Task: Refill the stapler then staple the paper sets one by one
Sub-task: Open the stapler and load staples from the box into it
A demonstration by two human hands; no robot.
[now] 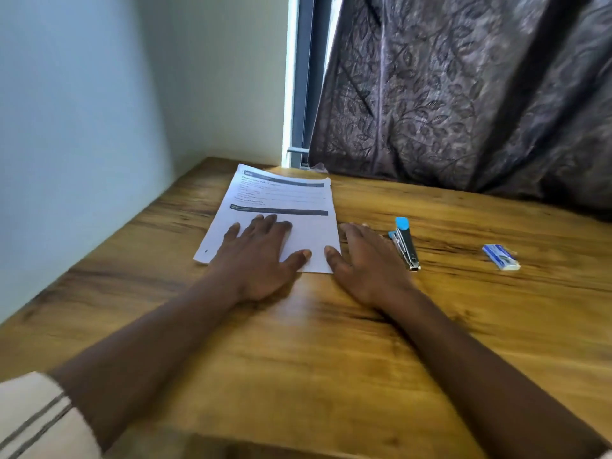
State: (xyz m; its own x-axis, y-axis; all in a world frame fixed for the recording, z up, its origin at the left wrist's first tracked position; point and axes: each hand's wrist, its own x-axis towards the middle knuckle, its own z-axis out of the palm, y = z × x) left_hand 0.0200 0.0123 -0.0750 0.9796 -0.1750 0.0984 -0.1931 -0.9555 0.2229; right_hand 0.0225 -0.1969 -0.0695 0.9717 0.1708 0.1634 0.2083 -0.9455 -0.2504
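A stack of printed white paper [281, 200] lies on the wooden table [331, 359], toward the back left. My left hand [261, 256] rests flat on the stack's near half, fingers spread. Just right of the stack's edge, my right hand [367, 263] lies flat on the table with its thumb touching the paper's corner. Right beside that hand lies a small blue and silver stapler [406, 244]. Farther right sits a small blue and white staple box [501, 257]. Neither hand holds anything.
A pale wall [82, 111] borders the table on the left. A dark patterned curtain [463, 87] hangs behind the table's far edge, next to a window frame [303, 77].
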